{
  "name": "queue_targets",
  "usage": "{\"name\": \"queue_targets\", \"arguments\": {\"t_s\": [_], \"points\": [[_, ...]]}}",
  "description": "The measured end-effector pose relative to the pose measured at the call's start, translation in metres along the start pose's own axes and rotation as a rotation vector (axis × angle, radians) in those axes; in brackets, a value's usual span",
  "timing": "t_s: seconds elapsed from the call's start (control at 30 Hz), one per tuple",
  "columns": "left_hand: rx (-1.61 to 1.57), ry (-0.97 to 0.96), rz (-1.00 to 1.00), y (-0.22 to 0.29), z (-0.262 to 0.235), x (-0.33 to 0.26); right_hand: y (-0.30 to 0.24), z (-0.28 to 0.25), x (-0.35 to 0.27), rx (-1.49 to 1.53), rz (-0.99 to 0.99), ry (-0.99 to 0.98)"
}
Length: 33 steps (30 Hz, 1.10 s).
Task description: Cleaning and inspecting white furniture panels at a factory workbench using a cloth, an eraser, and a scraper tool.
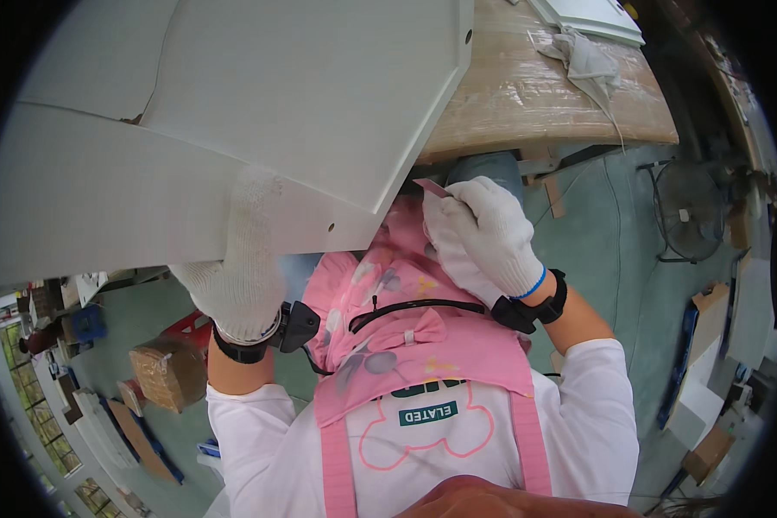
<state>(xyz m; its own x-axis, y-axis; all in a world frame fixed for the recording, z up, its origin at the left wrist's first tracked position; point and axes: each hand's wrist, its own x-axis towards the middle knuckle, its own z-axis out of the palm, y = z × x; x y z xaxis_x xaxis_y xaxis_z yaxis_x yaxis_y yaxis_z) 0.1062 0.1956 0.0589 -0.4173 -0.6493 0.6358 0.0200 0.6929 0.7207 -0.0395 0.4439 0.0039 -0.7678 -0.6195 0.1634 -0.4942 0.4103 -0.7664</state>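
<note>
A large white panel (293, 78) with a raised rim and small holes near its edges spans the upper left. My left hand (242, 268), in a white knit glove, grips the panel's near edge, with its fingers over the face and its thumb below. To the right of the panel's corner, my gloved right hand (492, 229) pinches a thin, stiff, reddish sheet (432, 187) that looks like sandpaper. White fabric (457, 255) hangs beneath that hand; whether it is held cannot be made out. The sheet and the panel are apart.
A plastic-wrapped table (509, 95) lies beyond, bearing a grey-white rag (585, 65) and more white panels (591, 17). A floor fan (686, 211) stands at right. Taped cardboard box (168, 373) and red stool (190, 330) stand at lower left. Boards (695, 371) lean at far right.
</note>
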Motion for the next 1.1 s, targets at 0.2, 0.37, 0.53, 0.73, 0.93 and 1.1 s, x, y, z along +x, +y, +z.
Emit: {"name": "queue_targets", "arguments": {"t_s": [0.2, 0.37, 0.53, 0.73, 0.93, 1.1], "points": [[-0.449, -0.170, -0.082, 0.043, 0.017, 0.004, 0.001, 0.025, 0.002, -0.251, -0.175, -0.051], [-0.390, -0.208, -0.078, 0.037, 0.010, -0.003, -0.011, 0.029, 0.004, -0.413, -0.256, -0.118], [-0.415, -0.226, -0.064, 0.036, 0.011, -0.007, -0.016, 0.030, -0.001, -0.504, -0.272, -0.185], [0.094, -0.287, 0.382, 0.038, 0.005, -0.002, -0.019, 0.037, -0.006, -0.418, -0.218, -0.190], [0.150, -0.271, 0.415, 0.029, 0.005, -0.008, -0.022, 0.040, -0.006, -0.400, -0.216, -0.243], [0.038, -0.328, 0.396, 0.029, 0.006, -0.007, -0.023, 0.040, -0.007, -0.426, -0.234, -0.225]]}}
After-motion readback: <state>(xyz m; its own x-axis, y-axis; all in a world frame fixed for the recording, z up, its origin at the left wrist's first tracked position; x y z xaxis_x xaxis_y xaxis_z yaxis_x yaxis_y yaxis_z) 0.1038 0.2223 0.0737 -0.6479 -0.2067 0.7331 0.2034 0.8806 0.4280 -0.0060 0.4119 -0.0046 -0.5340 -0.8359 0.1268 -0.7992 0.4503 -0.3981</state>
